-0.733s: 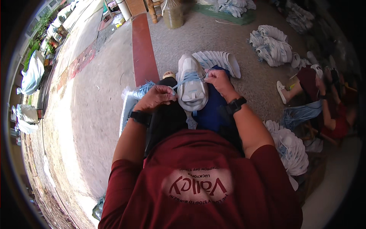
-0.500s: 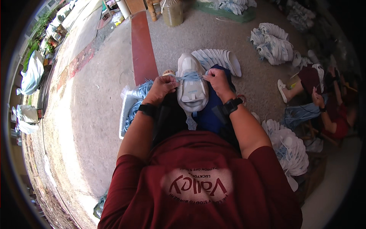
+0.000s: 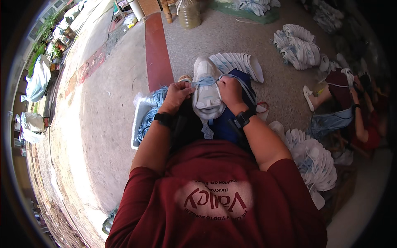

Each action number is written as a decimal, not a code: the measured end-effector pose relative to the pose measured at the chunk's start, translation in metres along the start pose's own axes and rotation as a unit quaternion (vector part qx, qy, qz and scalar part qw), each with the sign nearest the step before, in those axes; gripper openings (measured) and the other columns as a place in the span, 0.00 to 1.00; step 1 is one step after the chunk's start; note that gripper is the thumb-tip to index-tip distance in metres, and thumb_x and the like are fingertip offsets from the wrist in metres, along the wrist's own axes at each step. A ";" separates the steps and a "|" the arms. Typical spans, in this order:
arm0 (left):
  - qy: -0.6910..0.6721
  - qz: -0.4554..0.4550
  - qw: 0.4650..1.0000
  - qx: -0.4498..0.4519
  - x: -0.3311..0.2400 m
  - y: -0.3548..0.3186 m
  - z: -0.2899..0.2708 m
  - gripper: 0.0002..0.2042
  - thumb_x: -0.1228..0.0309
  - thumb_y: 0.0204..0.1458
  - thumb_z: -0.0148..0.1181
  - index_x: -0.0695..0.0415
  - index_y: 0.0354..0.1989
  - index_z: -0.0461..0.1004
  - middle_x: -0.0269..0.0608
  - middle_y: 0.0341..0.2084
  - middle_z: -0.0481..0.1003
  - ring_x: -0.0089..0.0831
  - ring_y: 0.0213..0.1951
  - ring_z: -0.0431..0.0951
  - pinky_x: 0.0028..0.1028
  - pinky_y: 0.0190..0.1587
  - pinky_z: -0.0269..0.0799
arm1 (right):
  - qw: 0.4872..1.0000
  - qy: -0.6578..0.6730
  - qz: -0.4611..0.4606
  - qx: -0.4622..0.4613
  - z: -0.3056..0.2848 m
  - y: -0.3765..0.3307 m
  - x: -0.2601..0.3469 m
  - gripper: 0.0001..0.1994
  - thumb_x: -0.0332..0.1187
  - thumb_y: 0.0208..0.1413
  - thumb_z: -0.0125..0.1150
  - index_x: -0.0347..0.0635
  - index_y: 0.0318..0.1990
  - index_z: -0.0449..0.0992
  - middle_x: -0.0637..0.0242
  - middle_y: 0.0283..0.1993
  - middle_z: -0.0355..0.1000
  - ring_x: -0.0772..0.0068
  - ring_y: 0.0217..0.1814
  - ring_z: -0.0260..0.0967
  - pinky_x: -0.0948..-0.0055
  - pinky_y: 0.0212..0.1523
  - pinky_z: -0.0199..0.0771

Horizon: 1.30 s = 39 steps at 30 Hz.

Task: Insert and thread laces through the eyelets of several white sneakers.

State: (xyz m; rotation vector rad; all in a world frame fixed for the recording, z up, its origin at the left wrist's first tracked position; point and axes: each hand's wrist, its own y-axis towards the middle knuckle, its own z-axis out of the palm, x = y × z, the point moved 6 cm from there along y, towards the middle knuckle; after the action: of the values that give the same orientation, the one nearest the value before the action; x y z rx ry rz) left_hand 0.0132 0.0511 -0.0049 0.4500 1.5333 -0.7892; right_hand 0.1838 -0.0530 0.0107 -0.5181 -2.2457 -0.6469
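Observation:
A white shoe upper (image 3: 206, 101) lies over my lap, its toe end pointing away from me. Light blue shoelace (image 3: 206, 81) crosses its middle. On the shoe's left edge my left hand (image 3: 179, 96) pinches the lace between thumb and fingertips. My right hand (image 3: 230, 94) is closed at the right edge, with lace coming out above it and trailing right over dark blue cloth (image 3: 241, 78). The exact grip of the right fingers is hidden by the back of the hand.
Left of my knees stands a white foam box (image 3: 135, 133) with blue laces (image 3: 149, 120). Nested white uppers (image 3: 242, 64) lie beyond the shoe; further piles sit at far right (image 3: 297, 47) and near right (image 3: 313, 162). Another person (image 3: 331, 89) works at right. A jug (image 3: 189, 15) stands ahead.
My right hand has moved slightly toward the shoe and turned knuckles-up, and a length of lace now trails to its right. The left hand keeps its pinch. The other person's hands have moved.

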 end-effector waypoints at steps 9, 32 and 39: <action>0.059 0.013 0.998 -0.020 0.008 0.005 -0.005 0.04 0.73 0.48 0.60 0.60 0.25 0.74 0.25 0.19 0.69 0.14 0.21 0.64 0.16 0.26 0.59 | 0.971 -0.149 -0.113 0.147 -0.005 0.001 0.023 0.09 0.32 0.41 0.54 0.34 0.20 0.72 0.48 0.24 0.70 0.46 0.28 0.69 0.57 0.36 0.71; -0.063 0.034 0.997 -0.039 0.005 -0.001 -0.002 0.06 0.71 0.51 0.57 0.57 0.25 0.74 0.27 0.19 0.71 0.13 0.21 0.67 0.14 0.23 0.61 | 0.936 0.027 -0.277 0.218 -0.008 -0.003 0.099 0.04 0.27 0.47 0.54 0.37 0.25 0.73 0.56 0.27 0.67 0.52 0.31 0.68 0.62 0.33 0.68; -0.095 0.025 0.995 -0.035 0.006 0.004 0.000 0.06 0.71 0.53 0.56 0.57 0.26 0.74 0.28 0.20 0.73 0.14 0.22 0.69 0.14 0.25 0.63 | 0.955 -0.038 -0.225 0.191 0.020 0.001 0.067 0.05 0.28 0.48 0.54 0.39 0.30 0.76 0.54 0.29 0.68 0.52 0.34 0.68 0.60 0.36 0.68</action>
State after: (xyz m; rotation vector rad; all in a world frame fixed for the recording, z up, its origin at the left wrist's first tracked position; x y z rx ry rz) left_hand 0.0147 0.0529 -0.0120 0.3499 1.3627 -0.7172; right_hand 0.1300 -0.0290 0.0488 0.1704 -2.5020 -0.3926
